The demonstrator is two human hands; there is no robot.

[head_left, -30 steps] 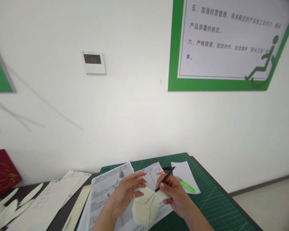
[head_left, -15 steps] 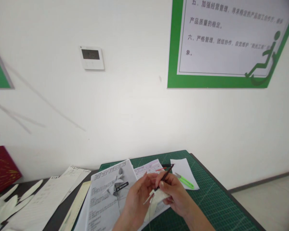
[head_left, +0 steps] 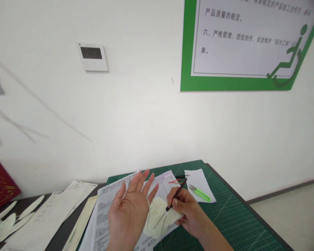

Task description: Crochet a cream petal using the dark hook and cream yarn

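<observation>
My left hand (head_left: 132, 209) is open, palm up and fingers spread, above the printed sheets. A pale strand of yarn runs by its little finger. In my right hand (head_left: 192, 212) is a crochet hook (head_left: 179, 192) with a dark handle, gripped like a pen and slanting down to the left. The same fingers pinch a small cream crocheted piece (head_left: 174, 217). Below it lies a cream mass of yarn (head_left: 155, 210), partly behind my left hand. A thin strand hangs beneath the piece.
Printed pages (head_left: 102, 209) lie on a green cutting mat (head_left: 225, 212). Green thread snips (head_left: 200, 193) rest on white paper (head_left: 198, 176) at the right. Leaf-shaped white pieces (head_left: 5, 223) and handwritten sheets (head_left: 45, 219) are on the left. A white wall (head_left: 138, 122) stands behind.
My left hand has come away from the crocheted piece, moved left and opened, uncovering the cream yarn. My right hand still grips the hook and piece. The view has shifted slightly.
</observation>
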